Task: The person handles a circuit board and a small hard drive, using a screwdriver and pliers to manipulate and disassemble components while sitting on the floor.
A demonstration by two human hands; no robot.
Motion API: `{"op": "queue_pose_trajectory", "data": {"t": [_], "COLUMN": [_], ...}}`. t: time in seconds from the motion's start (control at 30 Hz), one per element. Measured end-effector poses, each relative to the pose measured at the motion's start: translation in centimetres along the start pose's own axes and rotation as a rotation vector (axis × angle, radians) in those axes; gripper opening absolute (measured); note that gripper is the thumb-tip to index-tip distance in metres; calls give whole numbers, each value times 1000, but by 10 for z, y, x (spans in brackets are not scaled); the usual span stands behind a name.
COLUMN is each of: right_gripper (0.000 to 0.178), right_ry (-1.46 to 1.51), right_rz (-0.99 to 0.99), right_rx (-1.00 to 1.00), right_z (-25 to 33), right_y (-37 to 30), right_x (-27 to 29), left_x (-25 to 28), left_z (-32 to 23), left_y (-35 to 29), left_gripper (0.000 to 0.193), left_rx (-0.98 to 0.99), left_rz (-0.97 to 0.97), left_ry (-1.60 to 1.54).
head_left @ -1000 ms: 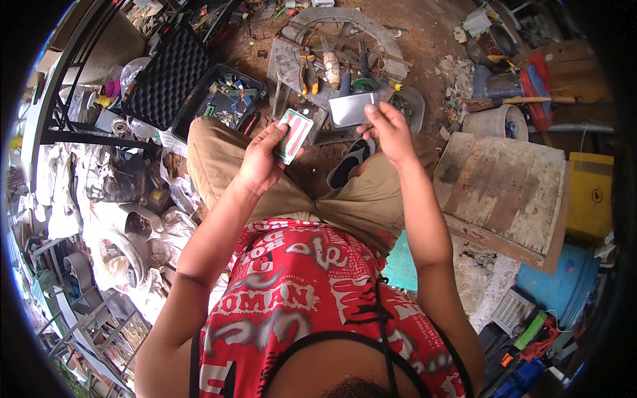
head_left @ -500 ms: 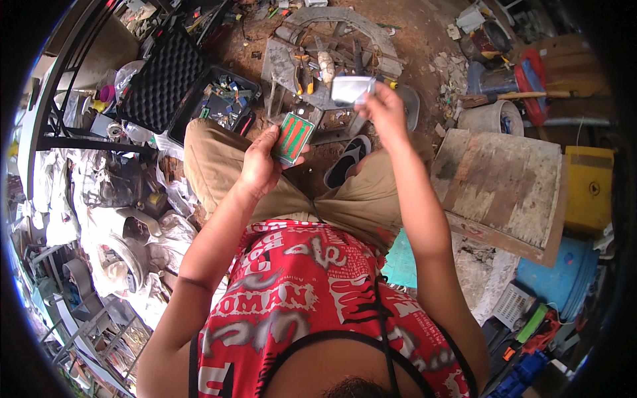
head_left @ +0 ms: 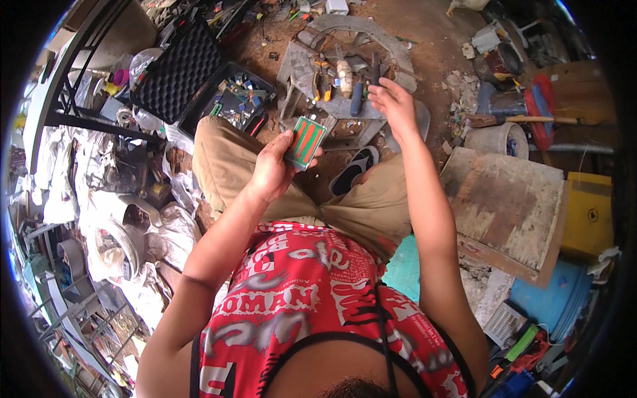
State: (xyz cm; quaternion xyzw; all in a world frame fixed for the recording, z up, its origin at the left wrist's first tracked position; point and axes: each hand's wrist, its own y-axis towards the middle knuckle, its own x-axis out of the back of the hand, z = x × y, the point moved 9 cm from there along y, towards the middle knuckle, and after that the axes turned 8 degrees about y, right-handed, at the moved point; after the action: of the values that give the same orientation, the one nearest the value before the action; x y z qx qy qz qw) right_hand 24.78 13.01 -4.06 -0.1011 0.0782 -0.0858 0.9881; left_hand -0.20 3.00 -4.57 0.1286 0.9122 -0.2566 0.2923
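My left hand (head_left: 277,162) grips a flat rectangular piece (head_left: 308,142) with a green face and orange stripes, thumb along its edge. It looks like a small board or panel; its exact kind is unclear. My right hand (head_left: 396,109) is raised over the low metal stand (head_left: 302,73), holding nothing, fingers stretched out. Close to it on the stand lie a dark blue tool handle (head_left: 357,99) and a dark slim tool (head_left: 375,66). Orange-handled pliers (head_left: 322,91) and a pale, roughly wrapped tool (head_left: 344,78) rest further left.
An open black case (head_left: 229,99) with a foam lid (head_left: 178,83) holds several small circuit boards at the far left. To my right are a worn wooden board (head_left: 497,205), a yellow container (head_left: 588,215) and a blue bin (head_left: 551,298). White sacks (head_left: 169,229) heap up at my left.
The shiny silver rectangular piece has left my right hand and cannot be seen now; those fingers have opened out. My left hand still holds the green-and-orange piece. The whole view has shifted slightly.
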Motion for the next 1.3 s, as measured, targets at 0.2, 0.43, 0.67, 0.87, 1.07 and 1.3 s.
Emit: {"op": "queue_pose_trajectory", "data": {"t": [0.2, 0.43, 0.67, 0.87, 1.07, 1.3], "right_gripper": [41, 57, 84, 91, 88, 85], "right_ry": [-130, -398, -771, -919, -881, -879], "right_rz": [273, 152, 130, 241, 206, 170], "right_rx": [134, 414, 725, 794, 873, 925], "right_z": [20, 44, 70, 76, 77, 84], "right_y": [-98, -132, -145, -148, -153, -159], "right_x": [-47, -77, -94, -107, -107, -107], "left_x": [-12, -33, -58, -53, -59, -63], "left_z": [5, 4, -7, -3, -8, -11], "left_y": [14, 25, 8, 7, 5, 2], "left_gripper": [38, 33, 34, 38, 34, 31], "left_rx": [17, -68, -2, -6, -47, -103], "left_rz": [-5, 5, 147, 177, 178, 180], "left_ry": [-7, -27, -77, -47, -68, -48]}}
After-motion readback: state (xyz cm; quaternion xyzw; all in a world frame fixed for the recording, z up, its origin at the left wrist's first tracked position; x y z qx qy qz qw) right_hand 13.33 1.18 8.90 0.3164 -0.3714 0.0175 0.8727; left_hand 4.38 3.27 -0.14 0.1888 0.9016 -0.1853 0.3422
